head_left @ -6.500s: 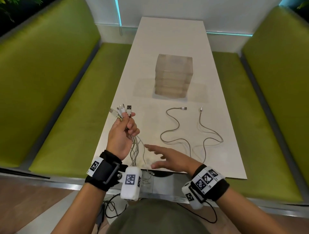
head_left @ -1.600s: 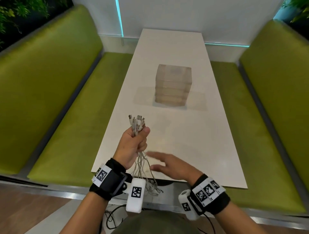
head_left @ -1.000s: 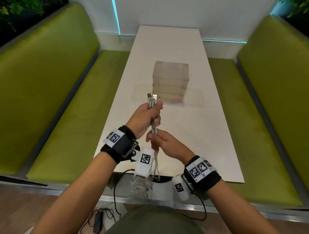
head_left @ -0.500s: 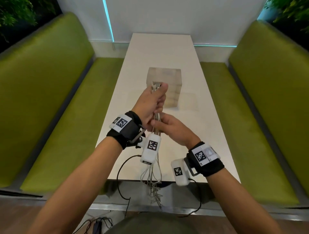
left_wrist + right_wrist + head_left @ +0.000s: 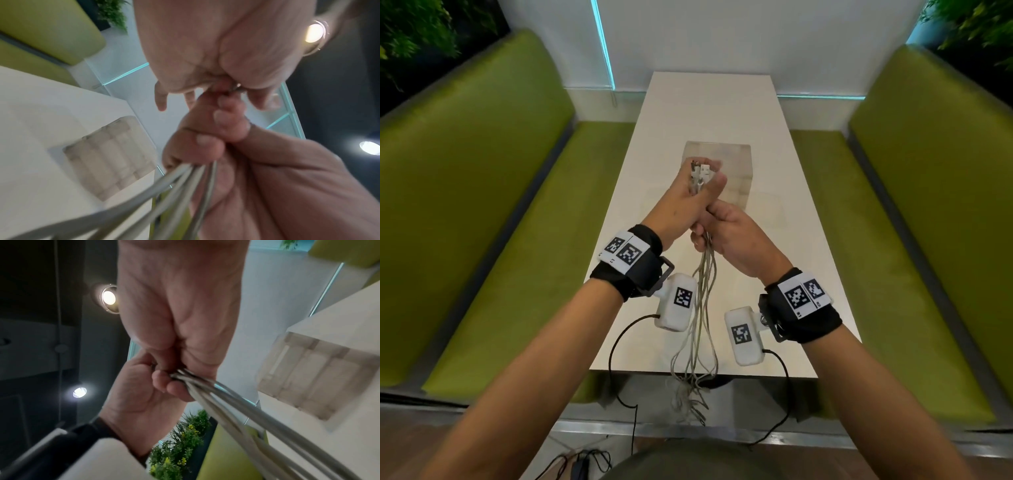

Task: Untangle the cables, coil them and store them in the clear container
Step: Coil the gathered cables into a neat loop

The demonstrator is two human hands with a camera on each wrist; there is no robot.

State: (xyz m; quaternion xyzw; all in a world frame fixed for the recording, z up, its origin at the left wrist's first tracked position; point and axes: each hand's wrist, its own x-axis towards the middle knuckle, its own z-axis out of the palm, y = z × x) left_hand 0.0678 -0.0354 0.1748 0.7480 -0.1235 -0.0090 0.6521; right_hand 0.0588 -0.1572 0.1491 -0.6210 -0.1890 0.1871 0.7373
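Green benches [image 5: 482, 192] flank a long white desk [image 5: 784, 240] running toward 12 o'clock. On the desk, mid-length, sits the clear container [image 5: 732, 171], a ribbed box w/ see-through walls; can't tell if a lid is on.

Both hands are raised over the near half of the desk, approx. at 6 o'clock from the container. Left hand [image 5: 685, 202] is fisted around the top of the cables [image 5: 700, 308], thumb clamped over them, plug ends [image 5: 700, 173] sticking out above the fist. Right hand [image 5: 736, 236] sits just below, touching the left, fingers [image 5: 207, 142] curled round the same bundle. From there the cables hang straight down as loose thin strands past the near desk edge, free ends dangling in a small snarl at 6 o'clock.

Handling, as I judge it: light, limp, smooth-jacketed, so they'll slide through a loose fist and spring out of a coil if let go. Plugs are the stiff bits and likely to snag on each other. Best hold looks like the one already used: pin the plug end, strip downward w/ the other hand, then wrap.

In the way: white wrist camera pods [image 5: 676, 305] hang right beside the strands, and their black leads [image 5: 619, 370] loop near the dangling ends, so could catch. Desk edge may also drag on the tails. Container stands clear of both hands at 12 o'clock.
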